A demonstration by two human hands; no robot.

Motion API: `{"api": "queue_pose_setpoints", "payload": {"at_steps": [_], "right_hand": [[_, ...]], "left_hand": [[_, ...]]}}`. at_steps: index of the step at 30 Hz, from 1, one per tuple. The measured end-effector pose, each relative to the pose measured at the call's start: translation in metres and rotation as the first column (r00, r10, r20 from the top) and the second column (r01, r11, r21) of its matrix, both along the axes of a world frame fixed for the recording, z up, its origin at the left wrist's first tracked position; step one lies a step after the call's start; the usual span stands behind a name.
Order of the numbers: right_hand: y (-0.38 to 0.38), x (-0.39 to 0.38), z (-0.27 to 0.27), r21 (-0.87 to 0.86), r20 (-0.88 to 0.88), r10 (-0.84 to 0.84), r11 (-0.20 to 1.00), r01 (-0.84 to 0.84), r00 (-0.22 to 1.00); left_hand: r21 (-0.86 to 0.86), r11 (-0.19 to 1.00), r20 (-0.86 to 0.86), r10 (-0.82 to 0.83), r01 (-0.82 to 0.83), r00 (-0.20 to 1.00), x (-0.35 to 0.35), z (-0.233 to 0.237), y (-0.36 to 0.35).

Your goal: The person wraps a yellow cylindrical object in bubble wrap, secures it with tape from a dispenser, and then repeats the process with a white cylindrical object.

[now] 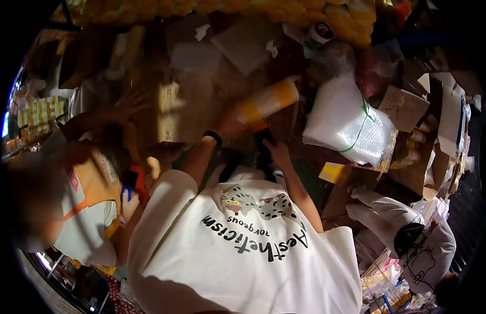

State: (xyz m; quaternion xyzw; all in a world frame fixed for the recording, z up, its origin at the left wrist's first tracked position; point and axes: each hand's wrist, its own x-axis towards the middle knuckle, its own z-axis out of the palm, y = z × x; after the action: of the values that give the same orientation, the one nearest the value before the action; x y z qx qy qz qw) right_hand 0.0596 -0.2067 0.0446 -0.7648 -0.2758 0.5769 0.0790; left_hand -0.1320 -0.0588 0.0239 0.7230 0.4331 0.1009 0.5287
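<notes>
The yellow and white pack (269, 101) is in the middle, over the brown desk (196, 123). It leans up to the right. The left hand (232, 119) holds its lower left end. The other end sticks out free.

Just under the pack is a black tool (263, 142) with an orange top. The right hand (278, 153) grips it, and the orange top is very near the pack. I cannot tell if they touch.

To the right of the pack is a small gap, then a fat bundle of bubble wrap (353, 123) tied with green string. That side has less room to move. A yellow and white card (334, 172) is just below the bundle, and a cardboard piece (404, 108) is to its right.

Above the pack, clear plastic sheets (245, 46) lie flat, with a roll of tape (320, 32) farther right. There is more open room on the left, where bright light falls on the brown top. A co-worker's hand (132, 103) reaches in past there, well apart from the pack. The near edge of the desk is too dark to see well.
</notes>
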Motion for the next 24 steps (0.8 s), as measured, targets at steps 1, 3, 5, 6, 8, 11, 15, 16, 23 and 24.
{"api": "queue_pose_setpoints", "payload": {"at_steps": [1,3,5,6,8,11,15,16,23,24], "right_hand": [[0.000,0.002,0.005,0.081,0.022,-0.013,0.997,0.011,1.000],[-0.005,0.012,0.012,0.241,0.068,-0.050,0.970,0.032,0.996],[-0.024,0.026,-0.002,0.342,0.194,0.002,0.937,-0.069,0.981],[-0.027,0.027,-0.002,0.324,0.226,0.028,0.940,-0.103,0.974],[-0.017,0.029,0.013,0.228,0.253,0.086,0.963,-0.145,0.964],[0.008,0.025,0.017,0.163,0.213,0.123,0.974,-0.160,0.969],[0.016,0.016,0.022,0.189,0.183,0.091,0.974,-0.126,0.979],[0.016,0.016,0.022,0.193,0.166,0.091,0.973,-0.123,0.982],[0.003,0.007,0.052,0.362,0.178,0.009,0.929,-0.074,0.984],[-0.002,0.009,0.055,0.433,0.245,0.004,0.894,-0.113,0.969]], "left_hand": [[-0.051,0.999,-0.004,-0.014,0.014,1.000,0.001,0.002,0.000],[-0.153,0.987,-0.009,-0.049,0.047,0.999,0.004,0.003,-0.005],[-0.299,0.951,0.031,-0.069,0.075,0.997,0.005,-0.010,-0.013],[-0.372,0.923,0.052,-0.080,0.094,0.995,0.005,-0.019,-0.021],[0.042,0.999,-0.083,-0.017,0.021,0.996,0.006,-0.033,-0.040],[0.436,0.895,-0.248,0.016,0.096,0.969,0.008,-0.001,-0.059],[0.692,0.618,-0.524,0.078,0.372,0.848,0.011,-0.013,-0.065],[0.634,0.721,-0.474,0.079,0.278,0.877,0.011,-0.028,-0.059],[0.182,0.979,-0.229,-0.047,0.090,0.972,0.019,-0.007,-0.039],[0.092,0.994,-0.123,-0.041,0.053,0.991,0.021,-0.010,-0.047]]}}
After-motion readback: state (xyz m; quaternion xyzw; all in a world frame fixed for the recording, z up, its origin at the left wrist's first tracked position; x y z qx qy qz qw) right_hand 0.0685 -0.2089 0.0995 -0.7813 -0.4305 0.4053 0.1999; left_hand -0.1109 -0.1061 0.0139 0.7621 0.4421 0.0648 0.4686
